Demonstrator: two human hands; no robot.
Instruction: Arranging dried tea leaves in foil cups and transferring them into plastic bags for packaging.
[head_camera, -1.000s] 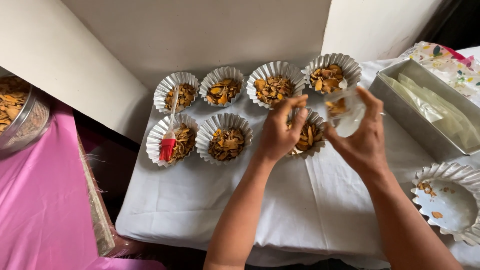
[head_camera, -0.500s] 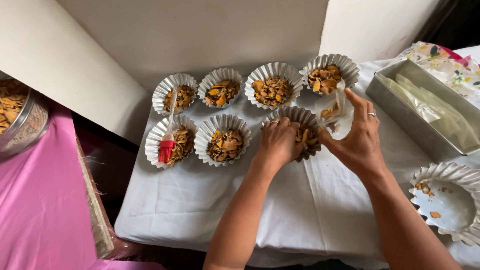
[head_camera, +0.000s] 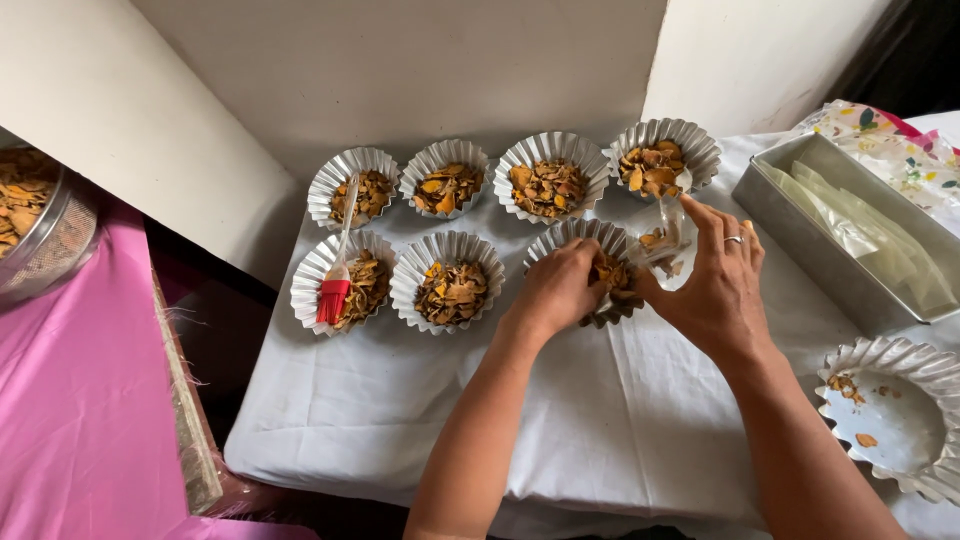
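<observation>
Several fluted foil cups filled with orange-brown dried flakes stand in two rows on a white cloth (head_camera: 420, 400). My left hand (head_camera: 558, 290) reaches into the front right cup (head_camera: 572, 236), its fingers closed on flakes there. My right hand (head_camera: 715, 285) holds a small clear plastic bag (head_camera: 672, 240) open beside that cup; some flakes lie inside the bag. A ring sits on one right finger. The cup's right side is hidden behind both hands.
A red-bristled brush (head_camera: 334, 290) rests in the front left cup (head_camera: 322, 272). A metal tray (head_camera: 800, 240) of clear bags stands at the right. A nearly empty fluted cup (head_camera: 900, 420) sits at the front right. A flake-filled bowl (head_camera: 35, 225) stands on pink cloth (head_camera: 70, 420) at the left.
My left hand has dropped from beside the bag down into the front right cup. My right hand has lowered the bag next to that cup.
</observation>
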